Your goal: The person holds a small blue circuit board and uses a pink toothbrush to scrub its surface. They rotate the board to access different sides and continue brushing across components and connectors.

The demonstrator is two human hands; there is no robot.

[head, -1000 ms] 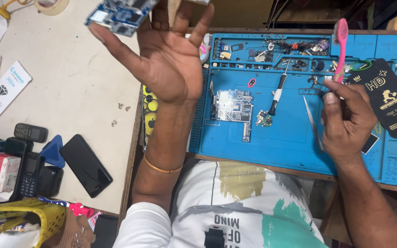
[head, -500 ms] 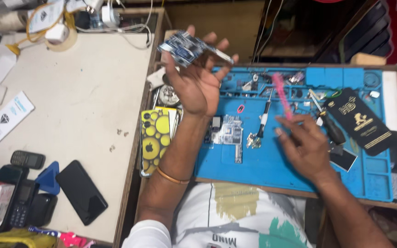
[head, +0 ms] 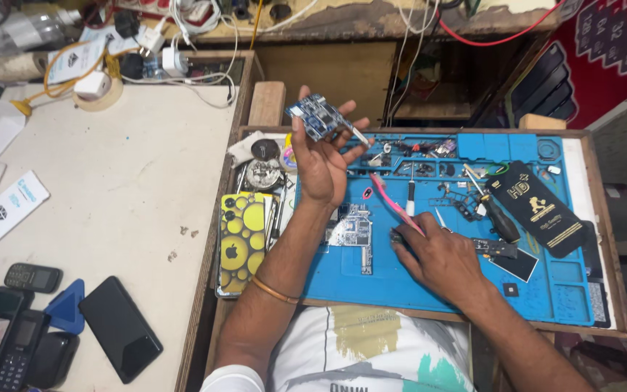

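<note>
A phone repair workshop: a blue mat (head: pixel 429 268) on the bench (head: pixel 110 210) carries bare circuit boards (head: pixel 352 231), screwdrivers (head: pixel 491 210) and small parts, with old phones (head: pixel 32 277) and tangled chargers (head: pixel 161 51) beside it.

Blue circuit board (head: pixel 318 116), pink toothbrush (head: pixel 393 205), blue work mat (head: pixel 429 283), yellow phone case (head: pixel 243 239) with black-ringed bubble pattern, black packet (head: pixel 542 210) with gold print, black phone (head: pixel 120 328), cream table (head: pixel 125 189), gold bangle (head: pixel 273 290)

circuit board (head: pixel 318 116) in left hand (head: pixel 322 168), raised above mat (head: pixel 371 279) | brush (head: pixel 393 203) in right hand (head: pixel 440 258), on mat | phone case (head: pixel 243 239) left of mat | phones (head: pixel 120 328) on tabletop (head: pixel 125 189), far left
</note>
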